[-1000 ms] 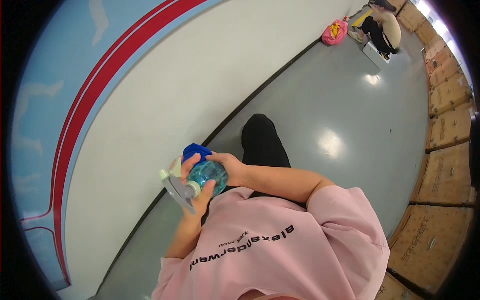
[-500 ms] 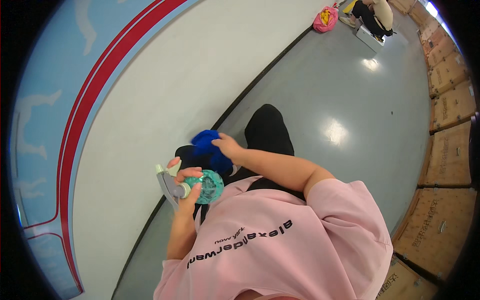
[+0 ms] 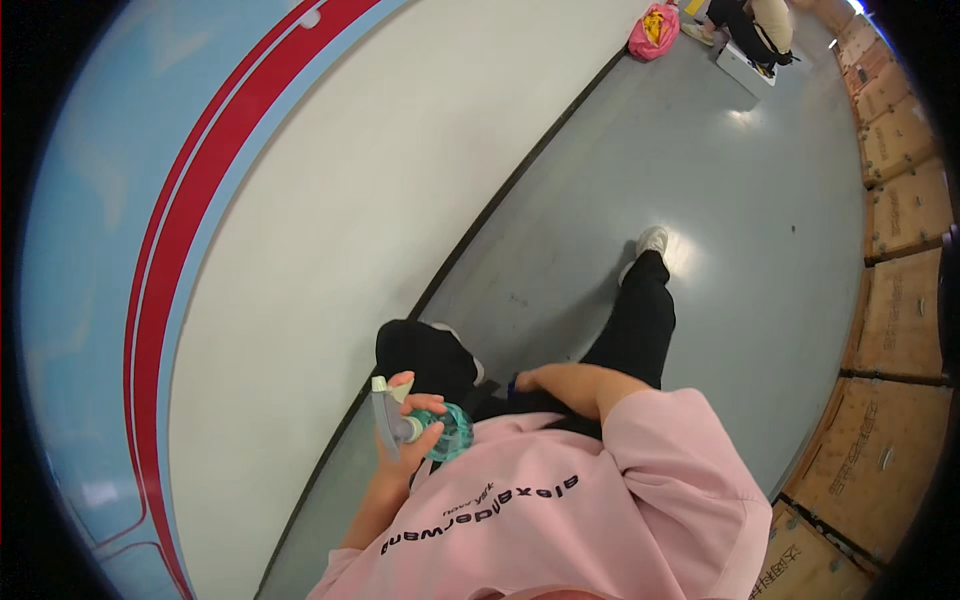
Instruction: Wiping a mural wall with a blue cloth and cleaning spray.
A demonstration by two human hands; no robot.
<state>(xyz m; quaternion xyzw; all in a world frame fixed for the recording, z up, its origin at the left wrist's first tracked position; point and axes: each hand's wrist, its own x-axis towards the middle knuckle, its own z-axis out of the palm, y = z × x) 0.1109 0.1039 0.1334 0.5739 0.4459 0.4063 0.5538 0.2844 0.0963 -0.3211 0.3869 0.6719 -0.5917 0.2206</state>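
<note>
My left hand [image 3: 418,430] is closed round the neck of a spray bottle with a teal, see-through faceted body [image 3: 452,434] and a grey spray head [image 3: 388,412]. The bottle lies tilted in front of my pink shirt, its nozzle pointing up and away. My right hand [image 3: 527,382] is down by my lap, most of its fingers hidden behind the wrist. A thin dark-blue edge of cloth [image 3: 512,386] shows at the fingertips; the remainder of the cloth is out of sight.
On my left runs a white wall panel [image 3: 330,200] with a red stripe [image 3: 190,220] and a dark base strip. Wooden crates [image 3: 900,310] line the right. Far ahead, a person [image 3: 765,30] crouches by a white box [image 3: 745,68] and a pink bag [image 3: 653,35] on the grey floor [image 3: 740,250].
My right hand has drawn the blue cloth back from beside the wall to my lap. The spray bottle has come lower and nearer my body. My legs have shifted, one foot stepping out right.
</note>
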